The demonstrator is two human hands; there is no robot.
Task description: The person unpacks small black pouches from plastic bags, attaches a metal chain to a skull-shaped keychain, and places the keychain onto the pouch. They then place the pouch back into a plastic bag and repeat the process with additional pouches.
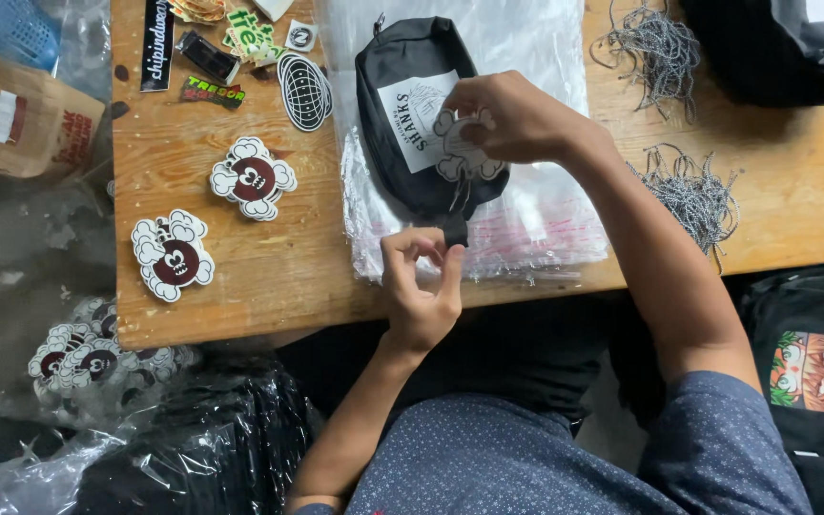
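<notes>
Your right hand [512, 119] is closed on a cloud-shaped hang tag [464, 153], pinching it against the front of a black pouch bag [402, 119] that lies on a stack of clear plastic bags [545, 219] on the wooden tabletop [240, 277]. Your left hand [422, 281] sits at the near edge of the tabletop, just below the bag, thumb and forefinger pinched together on the thin black string [457, 205] hanging from the tag. To your left on the wood lie two cloud-shaped stickers with dark red faces [253, 178], well apart from the bag, and a scatter of other stickers [240, 38] at the far edge. To the right of the plastic lie two bundles of grey cord [693, 191]. A brown cardboard box [21, 119] stands off the tabletop on the left.
</notes>
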